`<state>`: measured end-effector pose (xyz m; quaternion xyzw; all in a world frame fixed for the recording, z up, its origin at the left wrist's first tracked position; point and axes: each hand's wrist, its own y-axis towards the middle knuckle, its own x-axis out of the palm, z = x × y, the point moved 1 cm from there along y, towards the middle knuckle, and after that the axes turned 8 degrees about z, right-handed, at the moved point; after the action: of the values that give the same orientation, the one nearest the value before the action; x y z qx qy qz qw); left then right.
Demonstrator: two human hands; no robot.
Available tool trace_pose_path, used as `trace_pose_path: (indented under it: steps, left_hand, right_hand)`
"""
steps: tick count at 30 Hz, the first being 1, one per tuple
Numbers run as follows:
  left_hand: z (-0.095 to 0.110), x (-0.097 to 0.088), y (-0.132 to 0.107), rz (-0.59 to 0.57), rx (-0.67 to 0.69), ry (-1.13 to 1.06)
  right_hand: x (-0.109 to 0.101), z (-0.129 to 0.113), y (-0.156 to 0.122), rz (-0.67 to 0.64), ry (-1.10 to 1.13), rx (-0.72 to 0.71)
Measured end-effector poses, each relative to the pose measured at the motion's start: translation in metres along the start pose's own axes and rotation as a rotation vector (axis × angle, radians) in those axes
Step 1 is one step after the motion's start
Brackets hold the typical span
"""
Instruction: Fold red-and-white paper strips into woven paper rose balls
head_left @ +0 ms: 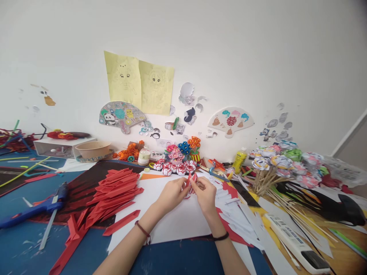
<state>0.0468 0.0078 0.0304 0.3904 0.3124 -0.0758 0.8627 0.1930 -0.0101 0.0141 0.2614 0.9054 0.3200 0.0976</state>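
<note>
My left hand and my right hand meet over the white paper sheet, fingertips pinching a small red-and-white folded paper piece between them. Its lower part is partly hidden by my fingers. To the left lies a heap of folded red paper strips. Right of my hands are several white folded paper strips over red paper. Just beyond my fingers stands a row of small red-and-white paper flowers.
A blue glue gun lies at far left, near a beige bowl. Along the wall stand a white jar and a yellow bottle. Paper flowers on sticks and a white power strip occupy the right.
</note>
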Motion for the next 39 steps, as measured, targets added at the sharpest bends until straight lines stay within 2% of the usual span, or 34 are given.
trace_pose_path:
  steps: [8,14,19,23,25,30,35,39]
  left_hand:
    - [-0.003,0.006,-0.002,0.015,0.003,0.083]
    - [-0.005,0.008,-0.002,0.022,-0.005,0.052]
    - [-0.01,0.006,0.002,-0.006,-0.083,-0.225]
    - [-0.017,0.006,0.004,-0.185,-0.156,-0.47]
    - [-0.02,0.006,0.004,-0.223,-0.174,-0.516]
    - [-0.019,0.004,0.005,-0.115,-0.2,-0.412]
    - [-0.016,-0.002,0.006,-0.136,-0.161,-0.378]
    - [-0.016,-0.006,0.005,-0.11,-0.122,-0.355]
  right_hand:
    - [0.001,-0.003,-0.001,-0.013,-0.038,-0.04]
    - [0.002,0.0,-0.001,-0.009,-0.042,-0.032]
    - [-0.002,-0.006,0.002,-0.023,0.073,0.084]
    - [-0.005,-0.011,0.005,-0.025,0.151,0.171]
    - [-0.005,-0.011,0.005,-0.022,0.165,0.183]
    - [-0.005,-0.009,0.005,-0.018,0.183,0.199]
    - [-0.006,-0.009,0.006,-0.017,0.179,0.219]
    - [-0.005,-0.008,0.005,-0.027,0.169,0.229]
